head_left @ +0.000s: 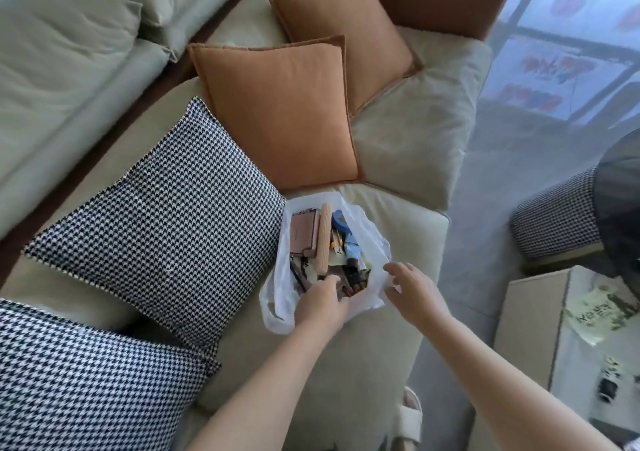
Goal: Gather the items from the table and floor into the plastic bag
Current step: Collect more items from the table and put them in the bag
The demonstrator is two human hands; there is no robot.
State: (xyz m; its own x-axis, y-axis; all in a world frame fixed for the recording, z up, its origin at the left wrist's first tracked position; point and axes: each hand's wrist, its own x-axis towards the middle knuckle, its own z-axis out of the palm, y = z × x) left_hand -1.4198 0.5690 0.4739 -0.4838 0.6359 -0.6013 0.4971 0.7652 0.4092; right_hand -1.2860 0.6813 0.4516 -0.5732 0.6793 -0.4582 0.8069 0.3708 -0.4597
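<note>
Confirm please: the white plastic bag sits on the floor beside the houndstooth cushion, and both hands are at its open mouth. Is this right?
Not quite. The head view shows the white plastic bag sitting on the sofa seat, not on the floor. The rest holds: it is beside the houndstooth cushion, and the left hand and right hand are at its open mouth.

Thin glossy plastic bag [370,239]; matt woven cloth cushions [166,215]; soft matt fabric sofa [408,132].
</note>
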